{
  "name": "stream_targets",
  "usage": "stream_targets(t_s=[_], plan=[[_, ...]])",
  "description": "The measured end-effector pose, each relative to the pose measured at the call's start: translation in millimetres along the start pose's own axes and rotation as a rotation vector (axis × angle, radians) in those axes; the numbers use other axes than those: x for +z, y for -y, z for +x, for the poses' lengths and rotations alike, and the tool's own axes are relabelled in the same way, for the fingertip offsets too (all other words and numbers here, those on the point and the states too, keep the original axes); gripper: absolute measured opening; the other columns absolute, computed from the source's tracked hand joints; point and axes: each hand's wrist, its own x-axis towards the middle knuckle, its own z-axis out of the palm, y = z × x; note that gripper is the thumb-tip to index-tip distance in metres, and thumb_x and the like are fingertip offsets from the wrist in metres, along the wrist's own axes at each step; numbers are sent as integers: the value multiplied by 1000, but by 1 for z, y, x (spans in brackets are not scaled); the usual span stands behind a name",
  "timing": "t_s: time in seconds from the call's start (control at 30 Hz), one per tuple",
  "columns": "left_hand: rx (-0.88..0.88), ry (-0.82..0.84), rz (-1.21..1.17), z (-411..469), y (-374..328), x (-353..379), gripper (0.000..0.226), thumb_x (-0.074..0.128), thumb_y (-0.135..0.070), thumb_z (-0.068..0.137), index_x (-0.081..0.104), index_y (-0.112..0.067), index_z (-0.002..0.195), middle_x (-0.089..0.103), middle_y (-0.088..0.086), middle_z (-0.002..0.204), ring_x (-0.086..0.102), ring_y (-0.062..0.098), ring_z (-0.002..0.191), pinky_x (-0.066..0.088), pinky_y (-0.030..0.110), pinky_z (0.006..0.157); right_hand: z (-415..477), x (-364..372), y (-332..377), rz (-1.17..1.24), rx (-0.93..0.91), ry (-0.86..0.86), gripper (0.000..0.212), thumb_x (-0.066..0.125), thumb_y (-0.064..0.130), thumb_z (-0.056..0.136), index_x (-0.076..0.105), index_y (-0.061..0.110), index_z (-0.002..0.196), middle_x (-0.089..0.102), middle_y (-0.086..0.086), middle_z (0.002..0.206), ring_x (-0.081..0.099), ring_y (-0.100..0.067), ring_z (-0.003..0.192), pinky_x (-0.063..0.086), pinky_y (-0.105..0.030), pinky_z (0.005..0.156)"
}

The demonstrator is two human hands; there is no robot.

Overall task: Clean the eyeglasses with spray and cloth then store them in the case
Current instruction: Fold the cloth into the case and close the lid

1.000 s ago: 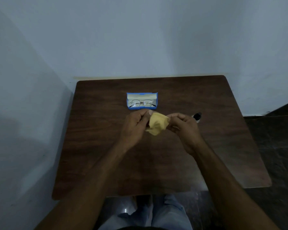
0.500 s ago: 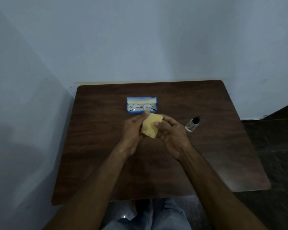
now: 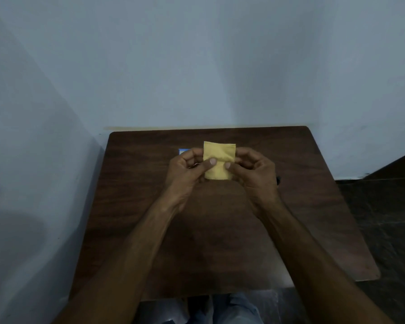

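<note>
Cloth (image 3: 219,160): held flat over the bench (image 3: 220,230), probably squared for folding.
Hands: one cloth edge each is pinched by left hand (image 3: 187,174) and right hand (image 3: 255,174).
Case (image 3: 182,150): blue corner visible behind the left hand; eyeglasses hidden.

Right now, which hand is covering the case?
The left hand: a blue corner of the case shows just past its knuckles. The right hand has no blue beside it. Both pinch the cloth.

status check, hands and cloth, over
Grips: left hand and right hand pinch yellow cloth, folded, above table. Blue case mostly hidden behind them, glasses not visible.
</note>
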Motion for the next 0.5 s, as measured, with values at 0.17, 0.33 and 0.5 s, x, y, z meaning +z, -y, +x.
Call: stream_targets(t_s=[0.17,0.33,0.5], plan=[[192,128,51,3,-24,-6,20,57,7,100,74,-3,102,76,9,114,73,24,107,64,34,72,10,-4,18,-80,-218,79,25,61,-20,90,75,0,96,75,-16,110,72,-21,107,59,-31,81],[94,90,6,9,-21,-3,29,47,-1,103,76,-1,98,74,20,118,70,35,110,63,40,78,20,-7,18,-261,-312,95,32,53,-24,88,75,-1,85,74,-18,113,70,-23,111,56,-29,86],[95,36,93,14,-2,-4,37,75,8,88,70,-5,122,77,16,115,73,23,105,65,36,84,23,-14,6,-123,-84,71,20,55,-7,100,70,-1,112,76,-17,115,71,-27,109,61,-34,85]])
